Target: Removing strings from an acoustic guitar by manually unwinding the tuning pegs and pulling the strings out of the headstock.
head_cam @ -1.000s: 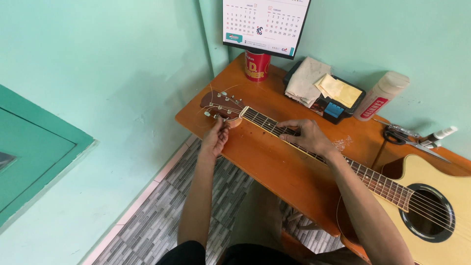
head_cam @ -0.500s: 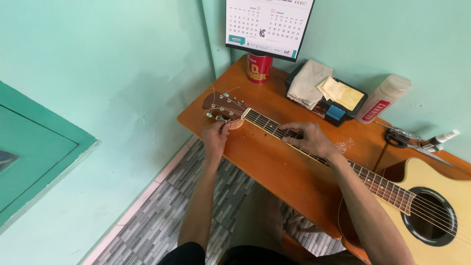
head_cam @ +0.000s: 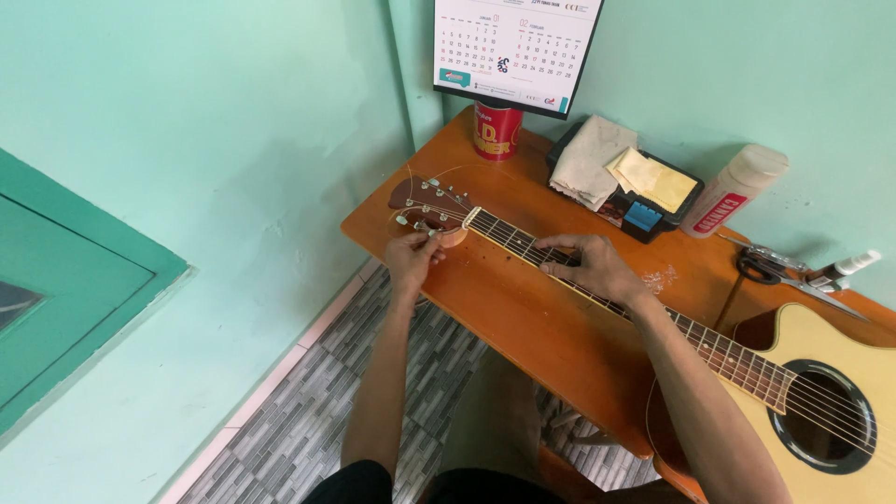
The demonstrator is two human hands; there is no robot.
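An acoustic guitar (head_cam: 840, 373) lies flat across an orange wooden table (head_cam: 523, 317), its dark headstock (head_cam: 425, 201) pointing to the far left corner. My left hand (head_cam: 413, 257) pinches a tuning peg on the near side of the headstock. On the neck, a little way down from the nut, rests my right hand (head_cam: 593, 266), its fingers pressing on the strings. A loose string end curls up above the headstock.
Against the wall stand a red can (head_cam: 495, 131), a dark box with a cloth and yellow paper (head_cam: 625, 177) and a white bottle (head_cam: 733, 191). Scissors (head_cam: 775, 266) and a small spray bottle lie at the right. A calendar hangs above. Grey tiled floor is below.
Both hands stay on the peg and the neck. The view has shifted slightly, and my left fingers have moved a little at the peg.
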